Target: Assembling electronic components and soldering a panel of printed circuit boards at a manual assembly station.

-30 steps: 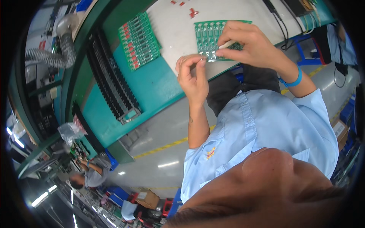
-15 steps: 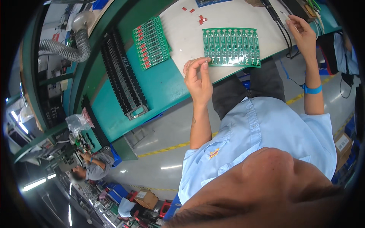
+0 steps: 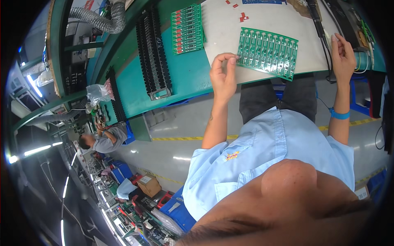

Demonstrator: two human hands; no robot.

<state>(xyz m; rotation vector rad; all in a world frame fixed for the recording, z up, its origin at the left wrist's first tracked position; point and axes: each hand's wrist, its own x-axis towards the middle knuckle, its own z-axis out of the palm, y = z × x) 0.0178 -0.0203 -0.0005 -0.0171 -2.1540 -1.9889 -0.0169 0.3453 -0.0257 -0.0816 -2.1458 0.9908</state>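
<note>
the flat green panel of circuit boards [image 3: 267, 52] lies on the pale mat [image 3: 221, 28] on the teal tabletop [image 3: 184, 78], in front of the person. the left hand [image 3: 223, 74] touches its near left corner, fingers [image 3: 232, 61] pinched narrow; what they hold is too small to tell. the right hand [image 3: 342, 57] is raised at the panel's right, well apart, fingers loosely curled beside a black cable [image 3: 321, 33]. a second green board with red parts [image 3: 187, 28] and a black slotted rack [image 3: 154, 53] lie farther left.

Left hand [image 3: 223, 74] raised, thumb and forefinger pinched, seemingly on nothing; right hand [image 3: 342, 57] lifted with fingers loosely curled, forearm upright.
</note>
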